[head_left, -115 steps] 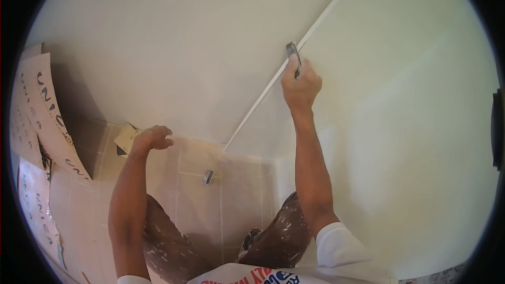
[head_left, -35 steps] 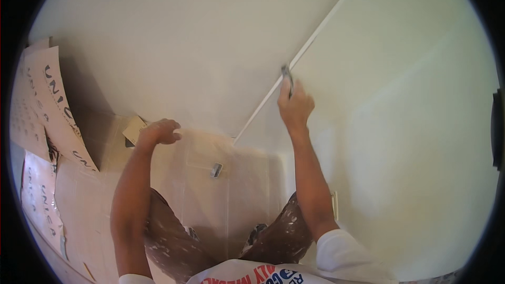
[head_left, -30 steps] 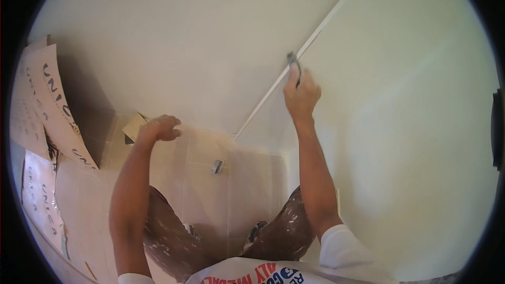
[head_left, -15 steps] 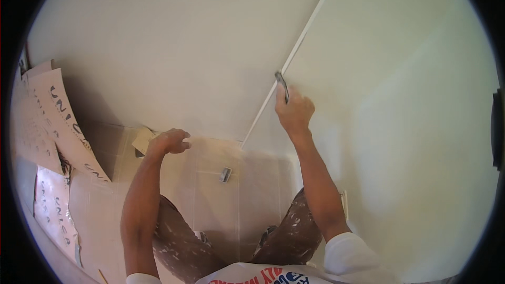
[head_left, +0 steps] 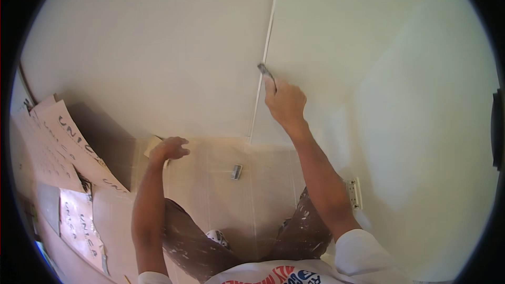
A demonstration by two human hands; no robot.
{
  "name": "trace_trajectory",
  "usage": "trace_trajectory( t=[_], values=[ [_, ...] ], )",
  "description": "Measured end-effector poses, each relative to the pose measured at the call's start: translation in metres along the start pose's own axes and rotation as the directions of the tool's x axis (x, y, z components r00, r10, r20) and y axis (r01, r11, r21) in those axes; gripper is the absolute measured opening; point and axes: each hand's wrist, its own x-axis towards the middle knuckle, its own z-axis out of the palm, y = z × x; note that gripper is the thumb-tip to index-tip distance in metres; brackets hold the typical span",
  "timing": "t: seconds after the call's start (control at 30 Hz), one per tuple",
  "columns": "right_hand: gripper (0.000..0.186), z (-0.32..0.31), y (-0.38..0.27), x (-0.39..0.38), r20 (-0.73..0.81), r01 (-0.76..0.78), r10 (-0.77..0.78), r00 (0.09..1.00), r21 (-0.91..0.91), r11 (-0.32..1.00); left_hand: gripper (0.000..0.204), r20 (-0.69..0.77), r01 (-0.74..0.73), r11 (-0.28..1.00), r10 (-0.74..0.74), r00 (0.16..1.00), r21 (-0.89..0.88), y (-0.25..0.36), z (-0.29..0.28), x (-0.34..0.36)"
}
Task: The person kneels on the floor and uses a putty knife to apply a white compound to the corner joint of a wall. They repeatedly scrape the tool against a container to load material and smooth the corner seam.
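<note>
My right hand (head_left: 285,104) grips a slim grey hand tool (head_left: 267,75), whose exact kind does not show. Its dark tip rests at or very close to the narrow white strip (head_left: 271,18) that runs along the line where two pale walls meet. Lower and to the left, my left hand (head_left: 173,148) hangs above the floor with its fingers apart and nothing visible in it. Partly hidden behind that hand is a cream-coloured flat piece (head_left: 152,145).
A small grey rectangular object (head_left: 236,172) lies on the covered floor (head_left: 210,192) between my feet and the corner. Large pinkish boards with lettering (head_left: 73,144) lean at the left. Low on the right wall (head_left: 410,142) is a white plate-like fitting (head_left: 355,193).
My view has turned, so the strip now stands steeper. The right hand and its tool appear farther left in view, still by the strip. My left hand stays open, slightly lower.
</note>
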Motion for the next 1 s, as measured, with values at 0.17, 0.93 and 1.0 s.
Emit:
trace_trajectory(
  t=[0.17, 0.93, 1.0],
  values=[
    [0.044, -0.005, -0.004, 0.014, -0.136, 0.136, -0.149, 0.979, -0.095, 0.986, 0.056, 0.096, 0.061, 0.996, -0.056, 0.994, -0.058, 0.032, -0.018, -0.001],
    [0.051, -0.006, 0.03, -0.038, 0.37, 0.325, -0.455, 0.81, 0.362, 0.874, 0.035, -0.275, -0.289, 0.489, 0.101, 0.956, -0.823, 0.21, -0.063, -0.026],
    [0.049, 0.0, 0.038, -0.048, 0.177, 0.431, -0.531, 0.829, 0.404, 0.807, 0.036, -0.194, -0.268, 0.674, 0.186, 0.963, -0.688, 0.214, -0.061, -0.037]
  ],
)
